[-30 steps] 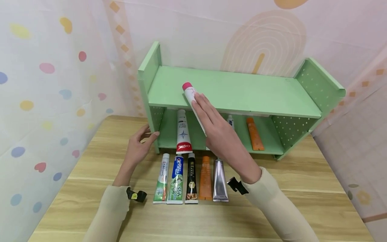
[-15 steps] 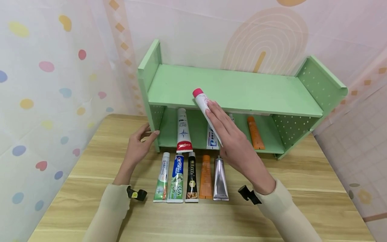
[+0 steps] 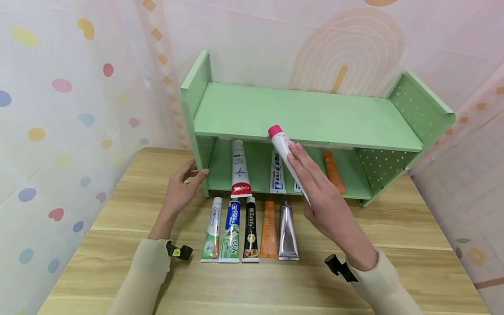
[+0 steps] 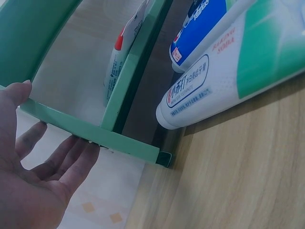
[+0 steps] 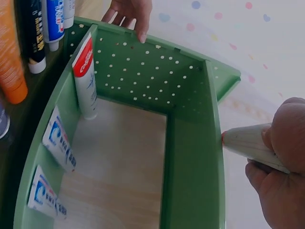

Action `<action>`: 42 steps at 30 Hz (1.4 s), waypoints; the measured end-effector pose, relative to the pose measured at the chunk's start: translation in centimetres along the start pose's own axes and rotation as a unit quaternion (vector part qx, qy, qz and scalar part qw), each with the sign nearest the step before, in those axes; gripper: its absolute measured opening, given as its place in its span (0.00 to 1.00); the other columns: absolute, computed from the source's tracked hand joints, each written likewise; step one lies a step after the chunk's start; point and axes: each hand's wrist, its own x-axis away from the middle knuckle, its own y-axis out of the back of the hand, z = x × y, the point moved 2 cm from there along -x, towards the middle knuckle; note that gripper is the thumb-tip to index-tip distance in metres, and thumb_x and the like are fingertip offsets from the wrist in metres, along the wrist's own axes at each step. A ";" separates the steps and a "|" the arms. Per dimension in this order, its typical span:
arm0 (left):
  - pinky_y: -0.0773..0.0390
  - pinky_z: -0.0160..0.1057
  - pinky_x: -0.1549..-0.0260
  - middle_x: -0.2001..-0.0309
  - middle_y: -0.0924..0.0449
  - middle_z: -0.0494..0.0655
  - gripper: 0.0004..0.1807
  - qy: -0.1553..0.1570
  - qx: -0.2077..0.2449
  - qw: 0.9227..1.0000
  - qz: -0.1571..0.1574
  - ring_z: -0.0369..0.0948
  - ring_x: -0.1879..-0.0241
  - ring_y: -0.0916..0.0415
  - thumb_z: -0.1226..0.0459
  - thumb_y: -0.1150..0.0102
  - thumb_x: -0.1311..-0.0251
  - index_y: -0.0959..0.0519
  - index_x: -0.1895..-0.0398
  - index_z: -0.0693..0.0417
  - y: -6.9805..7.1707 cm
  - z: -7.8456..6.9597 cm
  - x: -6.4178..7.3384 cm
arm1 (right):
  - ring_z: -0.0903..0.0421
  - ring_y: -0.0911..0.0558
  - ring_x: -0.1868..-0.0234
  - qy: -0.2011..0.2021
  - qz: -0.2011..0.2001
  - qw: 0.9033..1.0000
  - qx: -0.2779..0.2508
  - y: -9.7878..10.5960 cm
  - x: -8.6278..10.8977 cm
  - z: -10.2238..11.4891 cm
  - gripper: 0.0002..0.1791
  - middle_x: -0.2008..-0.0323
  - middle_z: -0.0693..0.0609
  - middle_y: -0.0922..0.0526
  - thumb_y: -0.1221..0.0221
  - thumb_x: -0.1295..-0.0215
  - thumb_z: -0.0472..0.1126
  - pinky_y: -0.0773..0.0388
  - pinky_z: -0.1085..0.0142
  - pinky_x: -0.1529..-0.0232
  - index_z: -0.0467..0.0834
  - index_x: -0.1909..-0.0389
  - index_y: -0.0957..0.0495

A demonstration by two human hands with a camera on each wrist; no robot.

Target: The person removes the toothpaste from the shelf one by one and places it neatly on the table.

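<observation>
My right hand (image 3: 330,201) pinches a white toothpaste tube with a pink cap (image 3: 282,144) between thumb and fingers, cap pointing up and left. It overlaps the front edge of the green two-tier shelf (image 3: 315,118) in the head view. With thumb and fingers on opposite faces, my left hand (image 4: 43,171) grips the front edge of the shelf's left side panel (image 4: 76,125). On the lower tier lie a red-and-white Colgate tube (image 3: 240,170), two white-and-blue tubes (image 5: 58,140), one largely hidden by the right hand in the head view, and an orange tube (image 3: 334,173).
A row of tubes lies on the wooden table (image 3: 189,288) before the shelf: a green-and-white one (image 3: 212,232), a blue-and-green one (image 3: 231,232), a black one (image 3: 250,232), an orange one (image 3: 269,232) and a silver one (image 3: 288,232). A patterned curtain (image 3: 252,39) hangs behind.
My right hand has moved right and somewhat toward me with the pink-capped toothpaste tube, uncovering one white-and-blue tube on the lower tier. My left hand has stayed on the side panel.
</observation>
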 end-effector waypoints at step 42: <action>0.16 0.48 0.48 0.37 0.21 0.55 0.32 0.003 0.004 1.000 -0.002 0.43 0.44 0.24 0.47 0.41 0.28 0.31 0.24 0.43 0.0 0.2 -0.2 | 0.42 0.36 0.23 -0.057 0.020 0.998 0.028 -1.1 8.3 -2.8 0.59 0.23 0.37 0.37 0.41 0.67 0.06 0.48 0.69 0.23 0.33 0.24 0.39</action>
